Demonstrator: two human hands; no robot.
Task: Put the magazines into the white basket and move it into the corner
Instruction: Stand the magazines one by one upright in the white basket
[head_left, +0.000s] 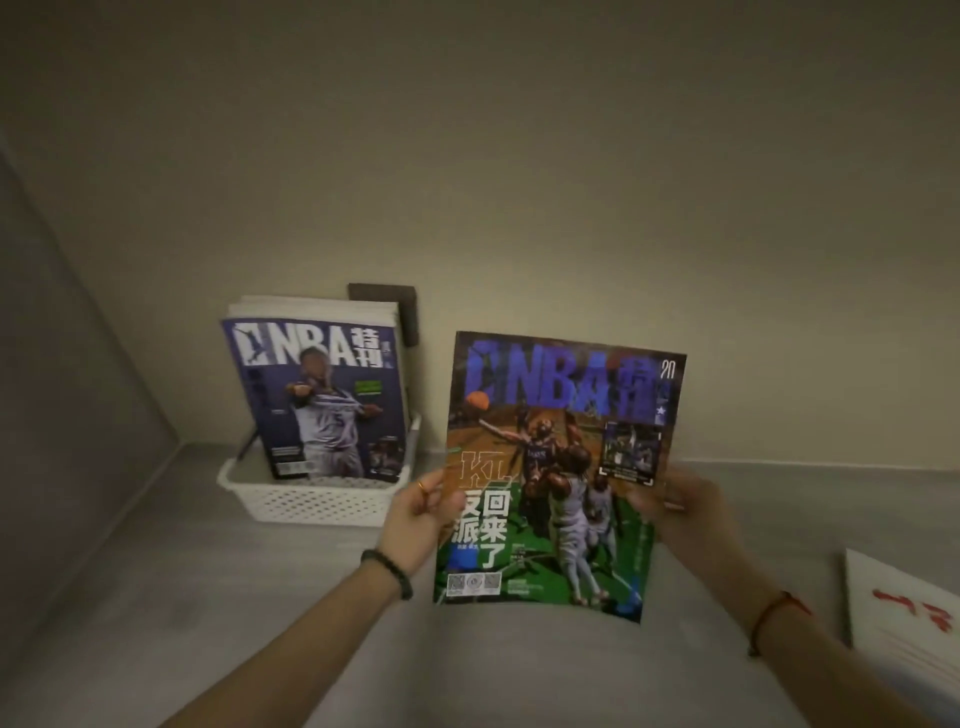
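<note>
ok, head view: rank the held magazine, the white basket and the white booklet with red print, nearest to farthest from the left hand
1. The held magazine: its left edge is gripped by the left hand.
2. The white basket: just left of that hand, by the back wall.
3. The white booklet with red print: far right edge of the view, beyond the right hand.

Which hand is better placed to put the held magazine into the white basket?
Probably the left hand: it pinches the magazine on the edge nearest the white basket, which stands to its left. The right hand grips the far edge.
</note>
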